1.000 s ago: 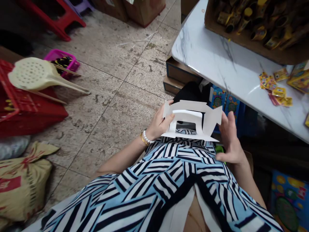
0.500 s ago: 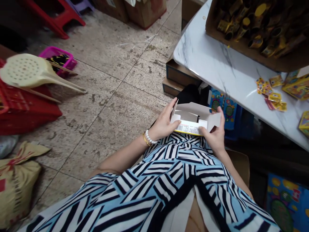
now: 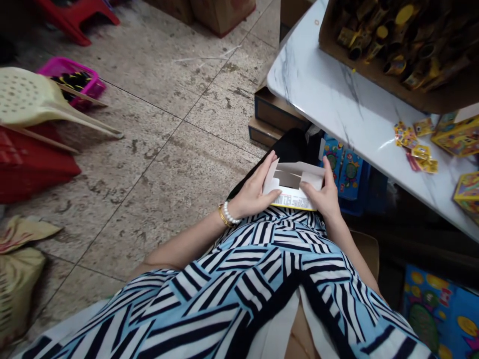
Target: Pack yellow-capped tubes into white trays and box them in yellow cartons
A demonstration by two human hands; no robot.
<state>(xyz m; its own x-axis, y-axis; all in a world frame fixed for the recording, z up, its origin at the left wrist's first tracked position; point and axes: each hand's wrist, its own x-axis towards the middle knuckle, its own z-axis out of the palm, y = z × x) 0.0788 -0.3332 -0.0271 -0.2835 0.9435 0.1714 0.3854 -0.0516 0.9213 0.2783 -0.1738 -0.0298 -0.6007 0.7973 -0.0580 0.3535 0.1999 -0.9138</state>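
Observation:
A small cardboard box (image 3: 292, 196), white with a yellow edge and a printed barcode, rests over my lap with its flaps raised. My left hand (image 3: 254, 189) grips its left end, thumb on the printed front and fingers behind the side flap. On the other end, my right hand (image 3: 324, 194) presses its thumb on the right flap, with the fingers behind. Through the opening between the flaps, the grey inside shows.
To the right stands a marble-patterned table (image 3: 307, 75) with a large carton (image 3: 374, 92) of yellow tubes, small sachets (image 3: 422, 149) and yellow boxes (image 3: 458, 132). Cartons (image 3: 273, 112) and blue packs (image 3: 350, 174) sit beneath. Leftward are a cream stool (image 3: 30, 97), a pink basket (image 3: 95, 87) and a sack (image 3: 18, 284).
My right hand has moved left and inward, and the right flap has folded inward over the box. My left hand keeps its hold. The view has shifted slightly.

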